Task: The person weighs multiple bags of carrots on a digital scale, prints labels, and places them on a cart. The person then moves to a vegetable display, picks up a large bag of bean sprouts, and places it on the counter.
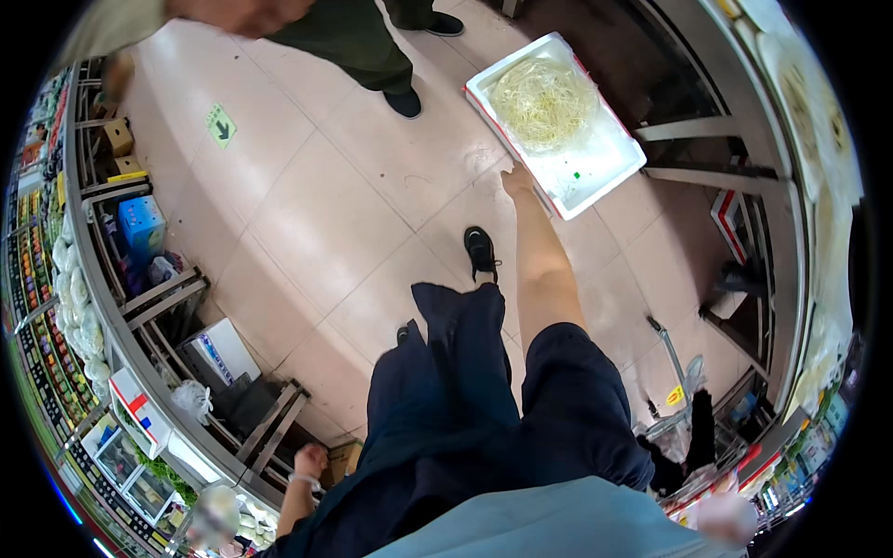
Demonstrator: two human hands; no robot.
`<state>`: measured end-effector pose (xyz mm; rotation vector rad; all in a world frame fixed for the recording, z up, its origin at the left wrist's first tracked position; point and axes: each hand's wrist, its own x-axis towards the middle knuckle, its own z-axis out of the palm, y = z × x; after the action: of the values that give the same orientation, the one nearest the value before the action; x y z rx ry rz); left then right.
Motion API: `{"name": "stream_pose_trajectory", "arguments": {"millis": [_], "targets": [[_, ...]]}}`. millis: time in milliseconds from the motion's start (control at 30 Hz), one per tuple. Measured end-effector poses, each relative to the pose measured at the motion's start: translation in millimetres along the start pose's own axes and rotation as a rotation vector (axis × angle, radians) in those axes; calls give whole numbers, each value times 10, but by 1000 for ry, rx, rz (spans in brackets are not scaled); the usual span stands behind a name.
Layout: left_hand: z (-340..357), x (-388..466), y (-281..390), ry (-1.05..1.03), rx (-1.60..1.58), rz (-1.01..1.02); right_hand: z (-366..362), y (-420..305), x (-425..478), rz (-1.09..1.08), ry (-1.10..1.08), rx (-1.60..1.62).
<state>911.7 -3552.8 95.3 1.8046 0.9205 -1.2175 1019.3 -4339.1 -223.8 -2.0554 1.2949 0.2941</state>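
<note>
My right hand (518,181) is at the near long side of a white foam box (593,183), its fingers bent against the box's outer wall and partly hidden. Inside the box lies a clear plastic bag of bean sprouts (544,104), with a small green scrap on the bare white bottom beside it. My left hand (311,462) hangs low at my side, a bracelet on the wrist, with its fingers curled and nothing seen in them. Near it is a brown cardboard box (343,460).
Another person's legs (356,49) and dark shoes stand ahead. Metal-framed display counters run along both sides. A blue carton (141,222) and a white box (224,352) sit under the left counter. A shopping cart (673,418) is behind on the right.
</note>
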Motion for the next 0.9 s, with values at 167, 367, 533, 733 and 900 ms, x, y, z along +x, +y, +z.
{"name": "stream_pose_trajectory", "arguments": {"millis": [167,367,533,733,900], "targets": [[975,-536,352,114,476,-105,322,28,1146,12,-12,-41],[910,-332,-369,137,206,-194,460,-286,1744,123,-209,-224],[944,-417,-642,118,268,-135,714,162,1995,1,134,-119],[1140,-413,-476,70,177,-244,471,710,2175,137,268,504],[1817,-657,637,24,-72,-289,-100,279,1762,135,-52,-211]]}}
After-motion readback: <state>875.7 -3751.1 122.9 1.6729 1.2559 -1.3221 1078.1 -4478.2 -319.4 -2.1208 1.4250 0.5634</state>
